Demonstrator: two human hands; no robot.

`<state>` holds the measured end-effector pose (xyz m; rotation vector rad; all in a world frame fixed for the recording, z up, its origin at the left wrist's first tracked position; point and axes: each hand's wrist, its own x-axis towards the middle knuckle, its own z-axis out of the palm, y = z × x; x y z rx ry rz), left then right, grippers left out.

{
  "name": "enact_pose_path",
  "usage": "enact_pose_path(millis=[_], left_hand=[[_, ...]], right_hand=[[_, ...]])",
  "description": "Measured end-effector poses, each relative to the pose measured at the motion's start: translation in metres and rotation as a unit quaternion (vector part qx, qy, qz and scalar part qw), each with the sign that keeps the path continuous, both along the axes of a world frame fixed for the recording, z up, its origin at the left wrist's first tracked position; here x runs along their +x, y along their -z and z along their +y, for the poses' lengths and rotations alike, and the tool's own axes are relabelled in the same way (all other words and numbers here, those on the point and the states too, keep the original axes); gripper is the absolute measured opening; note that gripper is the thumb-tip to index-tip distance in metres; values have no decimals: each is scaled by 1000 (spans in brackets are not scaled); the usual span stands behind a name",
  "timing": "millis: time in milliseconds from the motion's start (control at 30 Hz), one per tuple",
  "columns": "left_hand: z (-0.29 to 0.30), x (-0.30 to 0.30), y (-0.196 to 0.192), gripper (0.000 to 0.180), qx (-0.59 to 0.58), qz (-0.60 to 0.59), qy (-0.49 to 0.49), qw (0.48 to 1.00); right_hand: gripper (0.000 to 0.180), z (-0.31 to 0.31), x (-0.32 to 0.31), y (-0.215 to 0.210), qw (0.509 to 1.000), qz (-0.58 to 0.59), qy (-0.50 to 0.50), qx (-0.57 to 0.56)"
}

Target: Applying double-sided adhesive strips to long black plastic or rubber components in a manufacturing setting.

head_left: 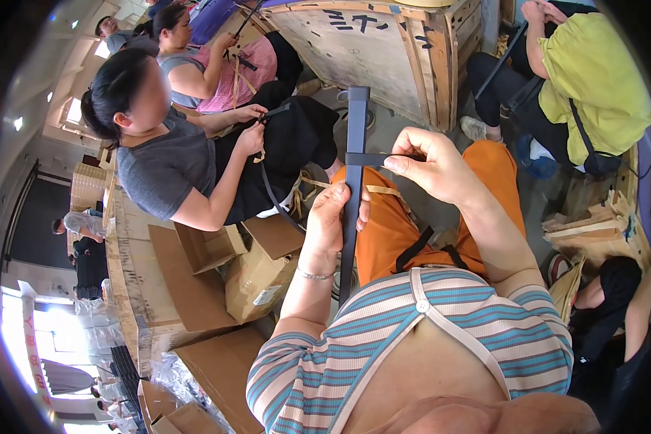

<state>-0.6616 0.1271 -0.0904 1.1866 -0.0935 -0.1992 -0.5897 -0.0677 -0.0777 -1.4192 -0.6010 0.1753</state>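
In front of my chest stands a long dark grey rectangular bar [357,119], nearly upright. My left hand [330,215] is wrapped round its middle, the thumb along the near side and fingertips showing on the right. A narrow black strap [375,158] goes across the bar above that hand. With thumb and fingers pressed together, my right hand [434,163] pinches the strap's right end and holds it out level. The back of the bar is hidden. A thin tan strip [383,190] lies by my orange trousers [383,239], below the strap.
To my left sits a person in a grey top [170,163] handling a black strap; another sits beyond. A person in a yellow shirt [593,79] sits at the far right. Open cardboard boxes [260,278] stand left of me, and a wooden crate [362,54] stands ahead.
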Motion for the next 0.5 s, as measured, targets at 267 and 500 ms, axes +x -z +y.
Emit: enact_pose_path(millis=[267,500], left_hand=[[-15,4,3,36,106,-39,-121,986],[-16,3,2,35,169,-51,-160,971]], right_hand=[[20,0,-3,0,1000,11,8,28],[22,-1,-4,0,1000,10,27,4]])
